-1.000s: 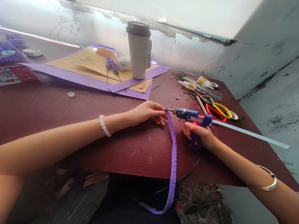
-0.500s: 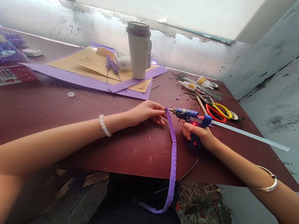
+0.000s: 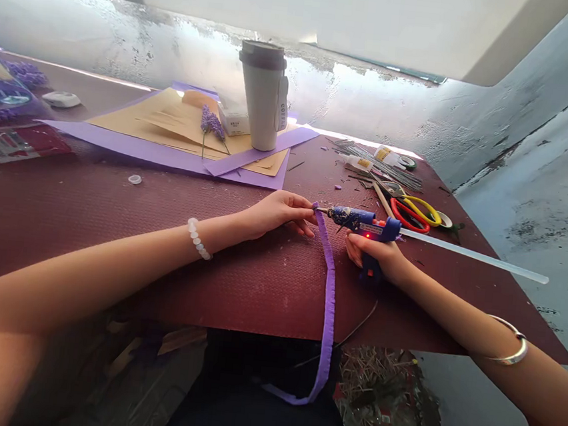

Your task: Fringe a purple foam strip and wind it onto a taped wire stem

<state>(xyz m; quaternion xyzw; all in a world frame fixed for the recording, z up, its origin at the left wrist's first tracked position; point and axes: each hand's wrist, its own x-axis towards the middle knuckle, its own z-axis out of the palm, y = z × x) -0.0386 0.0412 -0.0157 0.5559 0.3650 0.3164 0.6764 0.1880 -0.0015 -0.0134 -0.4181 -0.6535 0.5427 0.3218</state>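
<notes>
Between the fingertips of my left hand (image 3: 287, 212) is the upper end of a long purple fringed paper strip (image 3: 330, 298). The strip hangs down over the table's front edge, its lower end curling across my dark clothing. My right hand (image 3: 378, 254) is wrapped round the handle of a blue hot glue gun (image 3: 363, 222), whose red light is on. The gun's nozzle points left and meets the strip's top end at my left fingertips. A long translucent glue stick (image 3: 475, 256) juts from the gun's rear. A thin dark wire (image 3: 361, 324) lies at the table edge.
A coffee cup (image 3: 262, 97) stands on purple and tan paper sheets (image 3: 142, 119) beside small lavender flowers (image 3: 212, 122). At the right back lie scissors with red and yellow handles (image 3: 417, 212), wire stems (image 3: 403, 174) and small glue bottles (image 3: 359, 163). A white cap (image 3: 135, 179) sits left.
Hardly anything differs. Both hands, the strip and the glue gun stay in almost the same place, with the nozzle still at the strip's top end.
</notes>
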